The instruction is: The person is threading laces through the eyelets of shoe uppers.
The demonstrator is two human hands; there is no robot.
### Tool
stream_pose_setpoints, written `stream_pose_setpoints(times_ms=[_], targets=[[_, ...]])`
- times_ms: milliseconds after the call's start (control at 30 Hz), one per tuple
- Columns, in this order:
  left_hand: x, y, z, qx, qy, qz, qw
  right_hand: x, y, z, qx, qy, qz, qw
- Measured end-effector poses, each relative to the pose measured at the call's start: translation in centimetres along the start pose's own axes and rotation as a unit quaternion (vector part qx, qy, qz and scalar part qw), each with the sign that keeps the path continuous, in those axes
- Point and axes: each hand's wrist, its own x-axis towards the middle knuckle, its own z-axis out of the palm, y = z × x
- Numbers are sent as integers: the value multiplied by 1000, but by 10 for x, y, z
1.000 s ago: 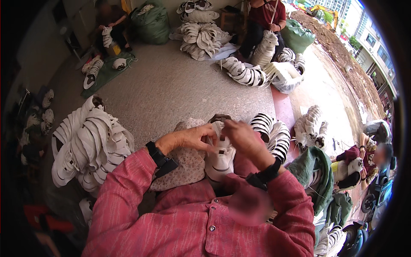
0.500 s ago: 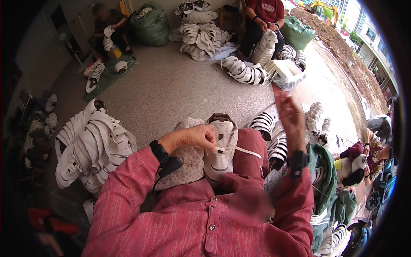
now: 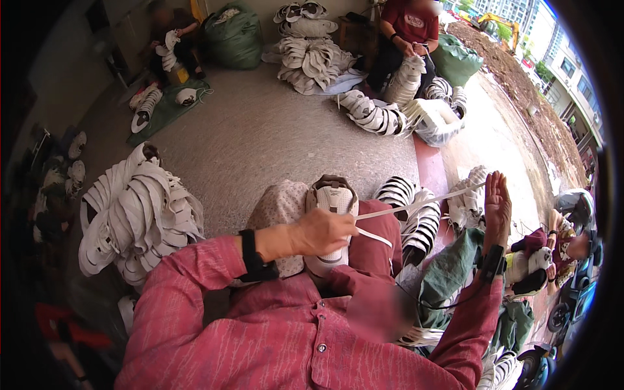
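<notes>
A white and beige shoe upper (image 3: 333, 196) with a brown collar rests upright on my lap. My left hand (image 3: 325, 231) is closed over its lacing area, hiding the eyelets and its fingertips. From there a white shoelace (image 3: 426, 204) runs taut to the right and slightly upward. Its far part is held by my right hand (image 3: 497, 209), raised out to the right with the fingers pointing up. A shorter loose lace end (image 3: 376, 238) comes out beside my left hand and lies on my maroon trouser leg.
Heaped white shoe uppers (image 3: 143, 214) stand left of my knees. Nested uppers (image 3: 419, 224) and green cloth (image 3: 452, 276) lie to the right. Across the floor, a seated person (image 3: 409, 39) handles uppers near a green sack (image 3: 455, 60). Others sit far left and right.
My right hand has swung out to the right and down, drawing the lace into a long straight line. My left hand has shifted lower across the shoe upper, covering more of it.
</notes>
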Motion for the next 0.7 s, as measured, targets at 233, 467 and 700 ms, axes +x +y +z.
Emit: stream_pose_setpoints(times_ms=[233,467,700], targets=[[15,37,28,37,-141,-15,989,-7,-2,9,12,14,-4,1000],[-30,3,-59,-492,-54,-218,841,3,-14,-84,-74,42,-87,993],[-144,-72,-91,-651,418,-332,540,-9,9,-144,6,172,-54,984]])
